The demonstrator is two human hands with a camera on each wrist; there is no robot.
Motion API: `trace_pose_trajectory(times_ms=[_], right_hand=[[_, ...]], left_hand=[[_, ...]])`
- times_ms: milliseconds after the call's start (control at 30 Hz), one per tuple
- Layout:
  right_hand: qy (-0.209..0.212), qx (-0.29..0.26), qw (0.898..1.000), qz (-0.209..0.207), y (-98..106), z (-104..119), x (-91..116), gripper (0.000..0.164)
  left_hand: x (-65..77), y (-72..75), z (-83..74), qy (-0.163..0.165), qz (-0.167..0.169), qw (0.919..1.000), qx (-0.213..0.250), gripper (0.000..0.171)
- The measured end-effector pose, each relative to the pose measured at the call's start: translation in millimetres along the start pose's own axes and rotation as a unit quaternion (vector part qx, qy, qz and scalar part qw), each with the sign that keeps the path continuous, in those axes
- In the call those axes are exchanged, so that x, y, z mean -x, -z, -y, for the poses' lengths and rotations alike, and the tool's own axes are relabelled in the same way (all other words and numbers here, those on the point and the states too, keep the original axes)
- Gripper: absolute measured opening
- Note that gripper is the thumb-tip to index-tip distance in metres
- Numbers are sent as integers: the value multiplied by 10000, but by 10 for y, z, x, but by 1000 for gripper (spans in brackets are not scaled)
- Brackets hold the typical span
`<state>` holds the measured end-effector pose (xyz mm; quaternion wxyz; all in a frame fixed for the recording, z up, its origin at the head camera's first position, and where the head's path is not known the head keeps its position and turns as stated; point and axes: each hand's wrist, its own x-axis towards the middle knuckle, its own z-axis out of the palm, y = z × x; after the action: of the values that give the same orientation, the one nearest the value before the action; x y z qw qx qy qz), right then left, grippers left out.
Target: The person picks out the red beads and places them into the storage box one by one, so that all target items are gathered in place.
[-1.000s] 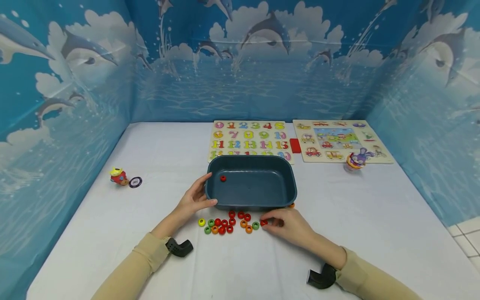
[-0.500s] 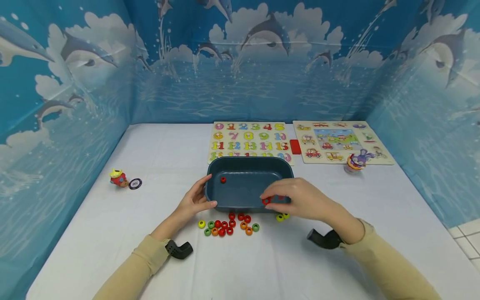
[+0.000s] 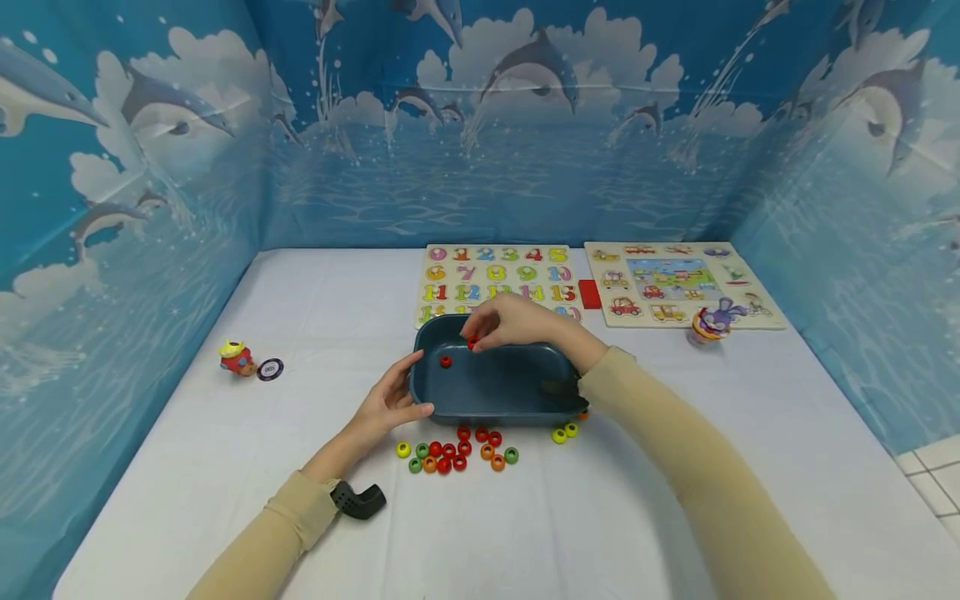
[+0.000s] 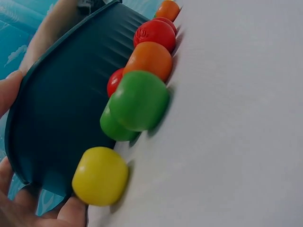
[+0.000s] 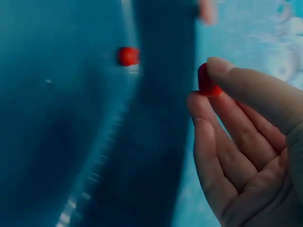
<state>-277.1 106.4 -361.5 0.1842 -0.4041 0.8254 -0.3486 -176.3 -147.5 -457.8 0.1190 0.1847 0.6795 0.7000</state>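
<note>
My right hand (image 3: 517, 321) pinches a red bead (image 5: 207, 81) between thumb and fingertips, above the far left part of a dark blue-green plastic tray (image 3: 510, 379). Another red bead (image 3: 446, 362) lies on the tray's bottom. At the tray's left end, my left hand (image 3: 386, 400) grips the rim, with the thumb at the near corner. Before the tray's near side lie several loose beads: red (image 3: 444, 465), orange (image 3: 498, 462), green (image 3: 512, 455) and yellow (image 4: 100, 176). Two yellow beads (image 3: 566, 432) sit near its right corner, beside a partly hidden orange one.
Behind the tray are a number puzzle board (image 3: 495, 273), a red block (image 3: 589, 294) and a vehicle puzzle board (image 3: 682, 283). A purple rabbit toy (image 3: 714, 321) stands right. Leftward are a red-and-yellow toy figure (image 3: 237, 358) and a round chip (image 3: 270, 369).
My right hand has picked up a red bead from the table at the near right, then carried it over the tray to its far left. The left hand has stayed at the tray.
</note>
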Motion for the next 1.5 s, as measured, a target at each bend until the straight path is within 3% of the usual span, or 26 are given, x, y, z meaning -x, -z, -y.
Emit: trace_pose_trajectory(times_ms=[133,300,600,767,1000,1100,1300,1500], right_hand=[[-245,186,9992,240,-159,-172,-206,28],[-458,510,9973,268,-297,-264,-317,25],[-589,1264,9899,265,-381,-228,-375,26],[-575,1686,9837,253,-318,-135,-326,30],[-4,2052,9785,-199,22,450,92,36],[390,1851,9804,-555,47,668,385,34],[1030,1029,9831,-1111,-282,753,889,28],[823,486,9864,-1337,-805,521,1132,27]], left_hand=[[-1,-5,-2,-55,53,10000,29,80],[1,-16,-15,-41,50,10000,30,80],[-12,-8,-15,-74,113,9998,113,80],[-14,-11,-21,-74,185,9997,172,79],[45,-80,-240,20,159,9999,-6,77],[38,-57,-200,27,139,9999,-25,78],[7,-13,-73,11,88,10000,32,78],[3,-5,-30,-88,86,9999,76,78]])
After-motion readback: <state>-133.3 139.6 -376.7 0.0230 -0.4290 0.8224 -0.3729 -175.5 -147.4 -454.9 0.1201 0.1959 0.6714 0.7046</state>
